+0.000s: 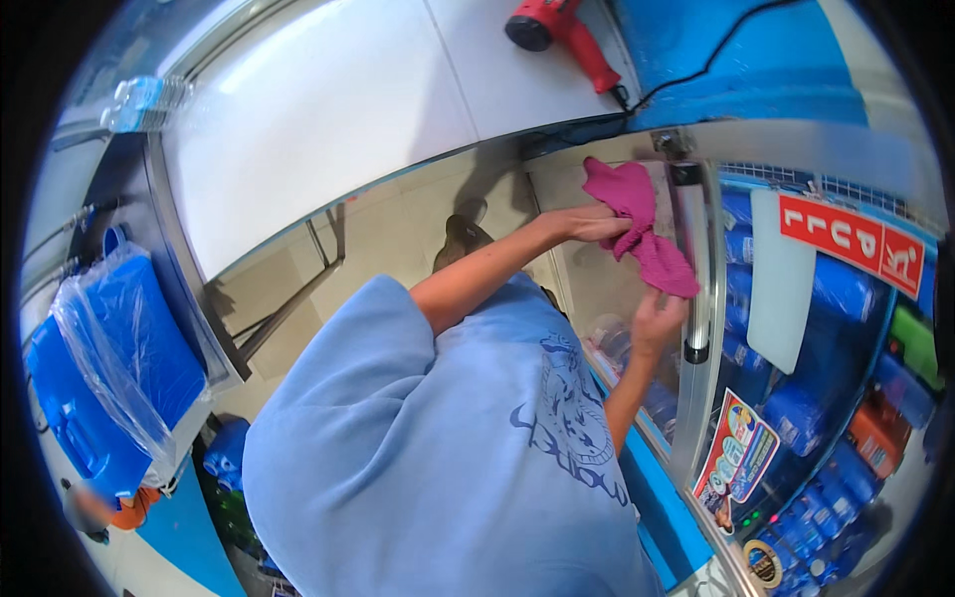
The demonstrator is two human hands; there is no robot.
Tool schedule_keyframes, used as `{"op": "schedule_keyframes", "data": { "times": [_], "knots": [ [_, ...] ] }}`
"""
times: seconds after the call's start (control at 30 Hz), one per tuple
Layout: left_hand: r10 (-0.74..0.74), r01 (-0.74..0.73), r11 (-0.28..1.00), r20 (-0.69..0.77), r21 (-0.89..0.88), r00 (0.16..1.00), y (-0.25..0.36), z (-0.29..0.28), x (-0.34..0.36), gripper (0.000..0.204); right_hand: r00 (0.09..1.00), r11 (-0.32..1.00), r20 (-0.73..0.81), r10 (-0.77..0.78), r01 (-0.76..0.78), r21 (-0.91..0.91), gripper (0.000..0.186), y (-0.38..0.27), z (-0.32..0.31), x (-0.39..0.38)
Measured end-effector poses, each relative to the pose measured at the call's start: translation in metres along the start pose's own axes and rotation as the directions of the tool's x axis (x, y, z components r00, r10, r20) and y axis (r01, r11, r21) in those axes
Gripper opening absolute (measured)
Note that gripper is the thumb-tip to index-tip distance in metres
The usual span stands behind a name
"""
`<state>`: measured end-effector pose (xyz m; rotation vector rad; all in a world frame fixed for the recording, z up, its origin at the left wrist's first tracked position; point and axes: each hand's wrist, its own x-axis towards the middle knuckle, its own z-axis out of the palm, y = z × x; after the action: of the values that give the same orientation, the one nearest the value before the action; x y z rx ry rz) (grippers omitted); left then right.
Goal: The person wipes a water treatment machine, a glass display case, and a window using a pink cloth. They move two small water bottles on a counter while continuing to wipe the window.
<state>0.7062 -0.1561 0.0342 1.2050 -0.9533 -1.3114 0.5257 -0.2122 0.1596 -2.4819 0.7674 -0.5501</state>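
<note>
beside the metal handle (695, 261) of a glass-fronted cooler, a pink cloth (668, 265) is stretched loosely between two bare hands, its middle narrowed into a bunch and its upper end flaring out into folds. the left hand (600, 225) is closed around that bunched middle, fingers partly buried in the fabric; the right hand (659, 320) has its fingers nearly together, pinching the lower end, though how firmly it grips cannot be told. whether the cloth touches the handle is also unclear. it looks thin, light and limp, so it should fold and twist readily, with nothing fragile about it and little likelihood of slipping from bare fingers; whether it is damp does not show. a gathered handful at the middle seems the surest hold, with a pinch at an edge or corner good for pulling it taut. just right of the handle, behind the glass, stand blue-toned bottles (798, 416), and a red sticker (851, 247) is on the front. farther up, a red gun-shaped tool (567, 42) lies near a black cord (708, 62), at the end of a white surface (328, 129). off to the left are a clear bottle (149, 103) and a blue container (164, 323) partly covered with clear plastic (111, 360).
</note>
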Motion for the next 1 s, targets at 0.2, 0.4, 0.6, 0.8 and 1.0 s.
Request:
{"op": "schedule_keyframes", "data": {
  "times": [0.2, 0.4, 0.6, 0.8, 1.0],
  "knots": [
    [0.350, -0.401, 0.906, -0.289, -0.139, 0.891, 0.018, 0.017, 0.005, 0.034, 0.944, 0.932, 0.325, 0.049, 0.073, -0.354, 0.028, -0.048, -0.012, 0.064],
    [0.232, -0.267, 0.963, -0.423, -0.025, 0.876, -0.018, 0.001, 0.056, 0.034, 0.959, 0.960, 0.180, -0.219, 0.245, -0.139, 0.027, -0.076, -0.013, 0.096],
    [-0.092, -0.217, 0.896, -0.640, -0.387, 0.763, -0.072, -0.005, 0.102, 0.047, 0.963, 0.931, 0.087, -0.255, 0.269, -0.248, 0.032, -0.052, -0.009, 0.102],
    [-0.252, -0.070, 0.845, -0.511, -0.530, 0.822, -0.113, -0.040, 0.114, 0.048, 0.954, 0.927, 0.088, -0.285, 0.298, -0.228, 0.034, -0.025, -0.002, 0.112],
    [0.247, -0.257, 0.966, -0.429, 0.035, 0.869, -0.065, 0.015, 0.079, 0.031, 0.968, 0.964, 0.111, -0.223, 0.236, -0.125, 0.036, -0.018, -0.002, 0.118]
  ]
}}
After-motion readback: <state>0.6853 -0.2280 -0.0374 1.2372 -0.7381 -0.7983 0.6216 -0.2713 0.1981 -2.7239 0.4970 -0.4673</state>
